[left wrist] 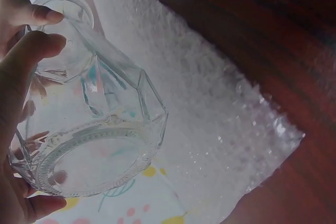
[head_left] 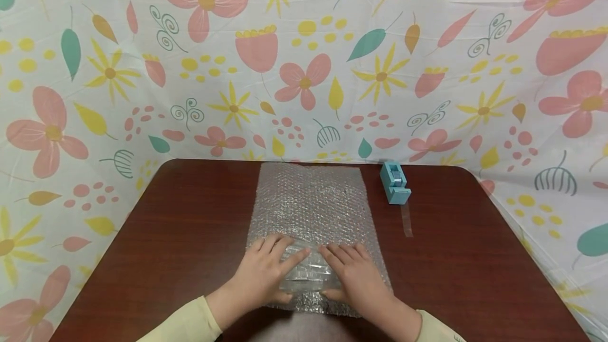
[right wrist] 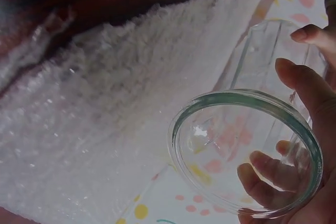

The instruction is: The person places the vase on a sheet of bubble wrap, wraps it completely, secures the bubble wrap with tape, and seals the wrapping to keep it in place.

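The left hand (head_left: 267, 269) grips the base, the right hand (head_left: 357, 274) the rim end, of a glass jar (head_left: 310, 273) lying near the front edge of a bubble-wrap sheet (head_left: 313, 202), apparently to stop it rolling.

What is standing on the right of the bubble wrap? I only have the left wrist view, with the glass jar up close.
Observer: A blue tape dispenser, towards the far side of the table.

Operator: Is any tape pulled out?

Observer: Yes, a clear strip extends from its near end.

Operator: And straight ahead, where does the sheet end?

Observer: The bubble wrap runs on beyond the glass jar up to the table's far edge.
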Available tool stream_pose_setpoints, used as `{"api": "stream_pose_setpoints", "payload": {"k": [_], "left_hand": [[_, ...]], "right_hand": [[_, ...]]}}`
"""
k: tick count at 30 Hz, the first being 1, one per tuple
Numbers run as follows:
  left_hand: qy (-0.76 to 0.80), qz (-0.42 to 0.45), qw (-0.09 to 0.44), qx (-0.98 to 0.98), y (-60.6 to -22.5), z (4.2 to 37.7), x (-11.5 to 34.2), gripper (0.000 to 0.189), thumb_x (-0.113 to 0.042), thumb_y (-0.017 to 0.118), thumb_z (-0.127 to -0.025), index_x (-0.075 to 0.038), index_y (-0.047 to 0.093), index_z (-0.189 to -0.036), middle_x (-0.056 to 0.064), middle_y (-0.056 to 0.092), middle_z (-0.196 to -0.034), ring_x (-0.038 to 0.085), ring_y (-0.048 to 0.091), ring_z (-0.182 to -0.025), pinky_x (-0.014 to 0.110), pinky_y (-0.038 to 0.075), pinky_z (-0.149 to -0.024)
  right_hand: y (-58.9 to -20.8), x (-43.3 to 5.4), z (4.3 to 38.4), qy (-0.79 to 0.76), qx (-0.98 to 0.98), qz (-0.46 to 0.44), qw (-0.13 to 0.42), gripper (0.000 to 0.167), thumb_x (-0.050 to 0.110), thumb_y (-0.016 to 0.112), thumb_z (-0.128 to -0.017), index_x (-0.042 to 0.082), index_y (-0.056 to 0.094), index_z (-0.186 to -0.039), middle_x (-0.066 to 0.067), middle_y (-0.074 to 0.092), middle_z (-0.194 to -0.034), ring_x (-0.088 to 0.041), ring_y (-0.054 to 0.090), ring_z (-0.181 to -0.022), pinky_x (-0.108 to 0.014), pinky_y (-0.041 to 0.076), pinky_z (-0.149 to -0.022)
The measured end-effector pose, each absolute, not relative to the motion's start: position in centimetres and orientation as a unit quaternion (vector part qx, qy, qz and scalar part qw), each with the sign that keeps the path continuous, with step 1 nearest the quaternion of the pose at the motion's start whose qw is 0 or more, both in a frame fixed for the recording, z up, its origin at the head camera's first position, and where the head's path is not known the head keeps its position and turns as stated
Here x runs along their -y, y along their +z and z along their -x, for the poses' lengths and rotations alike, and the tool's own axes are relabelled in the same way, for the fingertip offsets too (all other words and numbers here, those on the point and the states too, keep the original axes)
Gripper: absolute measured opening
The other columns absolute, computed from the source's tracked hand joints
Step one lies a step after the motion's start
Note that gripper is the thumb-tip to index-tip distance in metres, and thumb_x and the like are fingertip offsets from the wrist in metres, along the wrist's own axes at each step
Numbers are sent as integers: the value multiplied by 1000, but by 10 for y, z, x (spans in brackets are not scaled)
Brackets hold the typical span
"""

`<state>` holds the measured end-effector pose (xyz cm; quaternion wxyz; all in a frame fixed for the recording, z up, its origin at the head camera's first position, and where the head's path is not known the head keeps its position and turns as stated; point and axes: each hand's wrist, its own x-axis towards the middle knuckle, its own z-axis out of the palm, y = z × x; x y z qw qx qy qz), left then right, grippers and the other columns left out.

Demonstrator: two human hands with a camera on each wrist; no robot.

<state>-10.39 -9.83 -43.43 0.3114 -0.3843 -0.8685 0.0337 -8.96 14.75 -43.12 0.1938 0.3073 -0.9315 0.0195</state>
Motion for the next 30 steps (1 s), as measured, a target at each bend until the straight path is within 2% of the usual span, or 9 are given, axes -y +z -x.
{"api": "stream_pose_setpoints", "payload": {"k": [10, 30], "left_hand": [[41, 383, 307, 870, -440, 100, 98, 103, -81, 84, -44, -32, 67, -133, 2, 67, -123, 20, 65, -108, 32, 57, -82], [39, 382, 279, 880, -444, 101, 95, 101, -80, 83, -49, -30, 66, -135, 4, 68, -125, 20, 66, -109, 34, 59, -84]], "right_hand": [[-438, -148, 87, 45, 936, -308, 166, 84, 54, 90, -63, 13, 67, -133, -7, 73, -126, -25, 70, -111, -50, 56, -97], [-441, -151, 90, 46, 936, -315, 152, 85, 57, 89, -63, 16, 66, -135, -4, 74, -124, -23, 70, -109, -50, 55, -95]]}}
